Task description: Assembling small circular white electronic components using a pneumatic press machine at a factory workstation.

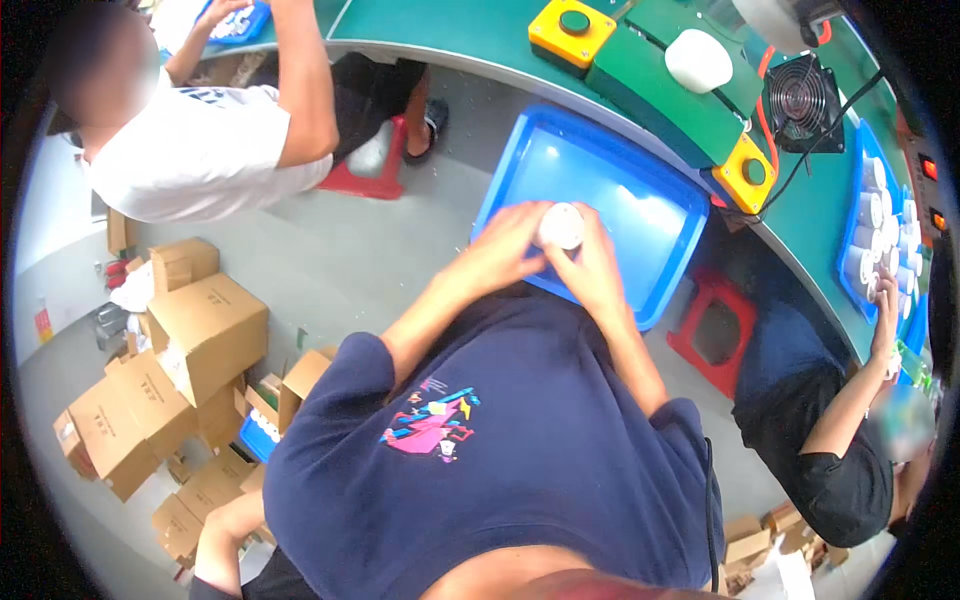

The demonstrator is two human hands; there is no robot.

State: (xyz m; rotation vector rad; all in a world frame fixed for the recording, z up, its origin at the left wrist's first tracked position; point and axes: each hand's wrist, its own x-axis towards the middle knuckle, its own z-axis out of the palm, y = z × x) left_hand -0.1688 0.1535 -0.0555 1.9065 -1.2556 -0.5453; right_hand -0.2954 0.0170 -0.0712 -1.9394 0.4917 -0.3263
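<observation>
Between my two hands is a small white round piece (562, 226), shaped like a short cylinder with its flat end facing up. My left hand (508, 243) wraps round its left side, and my right hand (592, 262) closes on it from the right with the thumb against its near side. Both hands are over the near edge of a blue plastic tray (640, 180). Only the bare blue bottom of that tray shows around my hands. The undersides of my fingers and the lower part of the piece are hidden.
Beyond the tray, a green bench fixture carries a white rounded block (699, 61) between two yellow button boxes (572, 35). A black fan (803, 102) stands nearby. Co-workers sit left and right, the right one reaching to white cylinders (872, 235). Red stools (712, 330) and cardboard boxes (210, 325) occupy the floor.
</observation>
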